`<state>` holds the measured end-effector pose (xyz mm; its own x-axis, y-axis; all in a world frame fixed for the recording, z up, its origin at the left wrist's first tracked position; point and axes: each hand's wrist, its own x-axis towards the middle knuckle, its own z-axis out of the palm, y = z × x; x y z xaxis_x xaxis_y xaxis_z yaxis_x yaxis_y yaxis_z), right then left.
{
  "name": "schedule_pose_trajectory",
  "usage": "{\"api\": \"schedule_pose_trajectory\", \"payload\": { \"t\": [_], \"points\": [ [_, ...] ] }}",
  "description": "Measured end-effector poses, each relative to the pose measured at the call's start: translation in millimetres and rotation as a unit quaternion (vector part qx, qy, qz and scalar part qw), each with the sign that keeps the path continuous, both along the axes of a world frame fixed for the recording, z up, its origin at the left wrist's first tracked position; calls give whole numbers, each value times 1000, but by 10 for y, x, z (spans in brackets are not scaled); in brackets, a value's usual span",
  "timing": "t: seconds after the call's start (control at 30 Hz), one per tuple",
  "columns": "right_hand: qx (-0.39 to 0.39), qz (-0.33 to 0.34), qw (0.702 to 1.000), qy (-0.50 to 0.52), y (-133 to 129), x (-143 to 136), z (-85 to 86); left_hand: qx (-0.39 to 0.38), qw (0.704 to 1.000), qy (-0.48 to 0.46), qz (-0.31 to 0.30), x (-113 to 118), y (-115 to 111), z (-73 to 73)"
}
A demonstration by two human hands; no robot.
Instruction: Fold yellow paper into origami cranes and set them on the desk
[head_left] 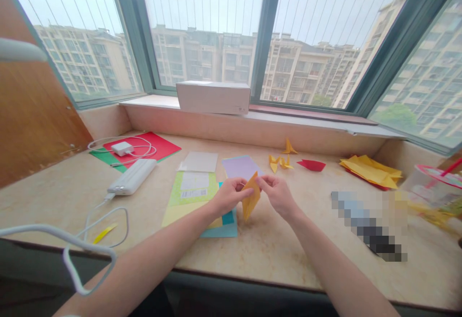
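Note:
A folded piece of yellow-orange paper (251, 200), shaped like a narrow diamond, is held upright above the counter. My left hand (231, 196) pinches its left side, thumb across the front face. At its upper tip, the fingers of my right hand (276, 193) are closed on the paper's edge. Beneath and left of my hands lie sheets of coloured paper (176, 187) in green, yellow and blue, with a lilac sheet (240, 165) just behind. Several small folded yellow paper pieces (280, 163) stand beyond my right hand, beside a red folded paper (312, 165).
On the left are a white power bank (135, 176), a charger (122, 149) on red and green sheets (162, 146), and looping white cables (46, 230). At right, a stack of yellow paper (371, 170) and a plastic cup (429, 187). A white box (213, 98) rests on the sill.

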<state>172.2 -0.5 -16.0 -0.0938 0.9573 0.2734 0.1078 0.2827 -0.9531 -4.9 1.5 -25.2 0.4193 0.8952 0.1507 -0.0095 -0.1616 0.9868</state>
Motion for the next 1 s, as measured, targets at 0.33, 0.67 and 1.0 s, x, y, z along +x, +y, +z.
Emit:
{"api": "schedule_pose_trajectory", "payload": {
  "t": [0.33,0.67,1.0],
  "points": [
    [2,-25,999,36,20,-14,-50,-113,991,-47,-54,21,63,55],
    [-64,21,995,68,-14,-95,-85,-102,990,-99,-14,-114,129,39],
    [-101,55,990,86,-45,-109,-188,-101,984,-146,-24,-178,-49,97]
  ]
}}
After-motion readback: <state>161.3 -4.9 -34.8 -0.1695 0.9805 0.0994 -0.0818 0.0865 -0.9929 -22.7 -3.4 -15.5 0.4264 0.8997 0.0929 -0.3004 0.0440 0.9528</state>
